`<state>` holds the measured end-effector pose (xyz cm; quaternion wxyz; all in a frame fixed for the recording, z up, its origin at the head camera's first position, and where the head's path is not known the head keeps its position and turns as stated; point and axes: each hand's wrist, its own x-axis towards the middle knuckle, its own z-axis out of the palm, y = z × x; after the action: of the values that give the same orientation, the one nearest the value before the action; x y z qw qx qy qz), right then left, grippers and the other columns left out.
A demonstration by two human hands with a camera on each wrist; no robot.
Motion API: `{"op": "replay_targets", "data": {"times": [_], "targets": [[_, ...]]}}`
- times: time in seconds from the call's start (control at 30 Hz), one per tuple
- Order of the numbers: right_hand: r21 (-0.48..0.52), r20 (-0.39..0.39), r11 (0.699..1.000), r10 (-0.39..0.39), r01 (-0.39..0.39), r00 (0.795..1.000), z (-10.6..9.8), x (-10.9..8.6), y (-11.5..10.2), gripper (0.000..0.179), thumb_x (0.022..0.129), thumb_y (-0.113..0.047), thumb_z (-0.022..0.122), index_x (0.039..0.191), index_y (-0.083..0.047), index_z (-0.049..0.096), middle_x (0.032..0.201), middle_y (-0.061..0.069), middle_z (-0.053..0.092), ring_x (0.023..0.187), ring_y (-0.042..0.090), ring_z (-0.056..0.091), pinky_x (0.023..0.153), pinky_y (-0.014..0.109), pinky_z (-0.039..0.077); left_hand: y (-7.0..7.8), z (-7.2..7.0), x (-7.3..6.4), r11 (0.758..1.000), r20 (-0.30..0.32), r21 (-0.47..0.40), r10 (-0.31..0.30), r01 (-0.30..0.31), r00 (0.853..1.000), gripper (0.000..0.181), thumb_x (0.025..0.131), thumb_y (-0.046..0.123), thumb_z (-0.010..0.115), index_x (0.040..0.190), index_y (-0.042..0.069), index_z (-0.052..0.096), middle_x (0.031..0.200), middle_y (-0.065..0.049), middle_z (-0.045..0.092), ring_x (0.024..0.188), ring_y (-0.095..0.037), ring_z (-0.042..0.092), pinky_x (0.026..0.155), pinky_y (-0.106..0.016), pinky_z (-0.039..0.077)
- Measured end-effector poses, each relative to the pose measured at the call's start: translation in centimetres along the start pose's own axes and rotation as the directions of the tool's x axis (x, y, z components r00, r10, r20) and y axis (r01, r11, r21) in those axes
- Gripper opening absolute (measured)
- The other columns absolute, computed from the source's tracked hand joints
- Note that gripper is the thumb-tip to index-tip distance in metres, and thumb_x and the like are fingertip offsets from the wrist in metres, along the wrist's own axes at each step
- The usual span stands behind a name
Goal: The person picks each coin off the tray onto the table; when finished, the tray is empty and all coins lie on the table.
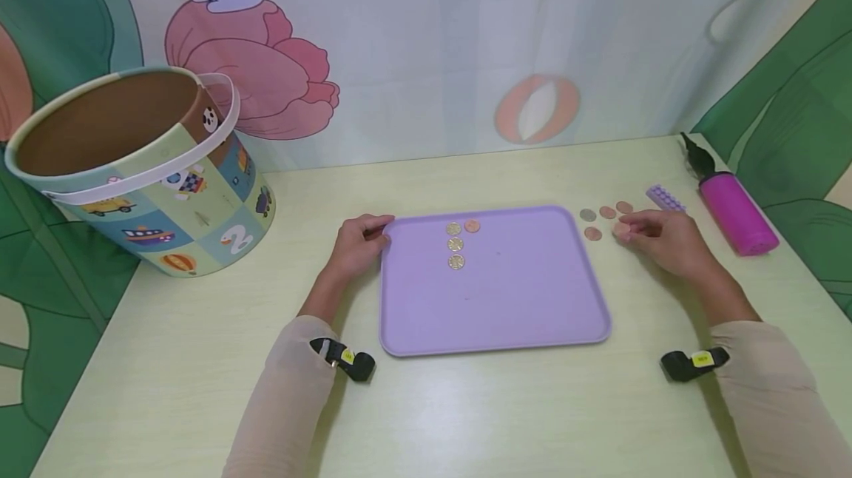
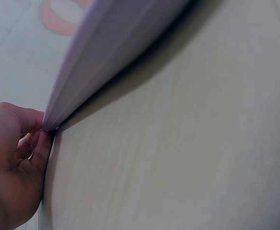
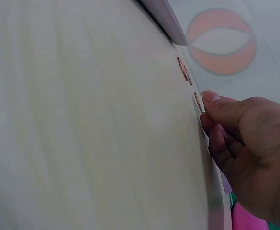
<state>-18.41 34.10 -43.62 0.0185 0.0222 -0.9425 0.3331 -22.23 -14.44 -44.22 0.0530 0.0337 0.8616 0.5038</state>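
On the pale wood-grain desk, the lilac rectangular plastic tray is pinched at its far-left corner by the left hand; by the right hand, off its far-right corner, a round copper-coloured metal coin is pinched. If the tray is tugged, the three round gold-coloured metal coins toward its far edge could be shifted; if the pinch is loosened, the thin copper one could be dropped.

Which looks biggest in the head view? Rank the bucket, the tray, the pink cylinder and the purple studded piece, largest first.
1. Bucket
2. Tray
3. Pink cylinder
4. Purple studded piece

No two look alike in size here.
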Motion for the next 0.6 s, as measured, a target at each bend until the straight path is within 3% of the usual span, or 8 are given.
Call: {"op": "replay_targets", "data": {"times": [0.1, 0.3, 0.6], "targets": [[-0.019, 0.023, 1.0, 0.004, -0.003, 1.0, -0.03, 0.21, 0.11, 0.034, 0.094, -0.013, 0.072, 0.121, 0.007, 0.069, 0.098, 0.024, 0.073, 0.074, -0.011, 0.051, 0.065, 0.004, 0.044, -0.03, 0.02, -0.01, 1.0, -0.002, 0.002, -0.001, 0.001, 1.0, 0.04, 0.094, -0.002, 0.058, 0.133, -0.002, 0.065, 0.133, -0.023, 0.065, 0.126, -0.033, 0.061, 0.111, -0.044, 0.051], [-0.075, 0.061, 0.997, 0.032, -0.028, 0.998, -0.17, 0.64, 0.35, 0.038, 0.095, -0.017, 0.071, 0.124, 0.007, 0.067, 0.098, 0.023, 0.072, 0.083, 0.013, 0.058, 0.064, 0.007, 0.043, -0.02, 0.12, -0.02, 1.0, -0.002, 0.002, -0.003, 0.003, 1.0, 0.04, 0.094, -0.001, 0.058, 0.133, -0.001, 0.065, 0.134, -0.023, 0.065, 0.127, -0.033, 0.061, 0.111, -0.043, 0.051], [-0.06, 0.055, 0.998, 0.035, -0.032, 0.998, -0.04, 0.87, 0.29, 0.039, 0.094, -0.023, 0.074, 0.117, 0.007, 0.071, 0.093, 0.019, 0.073, 0.074, -0.001, 0.051, 0.063, 0.012, 0.045, 0.12, 0.09, -0.02, 1.0, -0.002, 0.006, 0.006, -0.006, 1.0, 0.04, 0.094, -0.002, 0.058, 0.133, -0.001, 0.065, 0.134, -0.023, 0.065, 0.127, -0.033, 0.061, 0.112, -0.043, 0.051]]}}
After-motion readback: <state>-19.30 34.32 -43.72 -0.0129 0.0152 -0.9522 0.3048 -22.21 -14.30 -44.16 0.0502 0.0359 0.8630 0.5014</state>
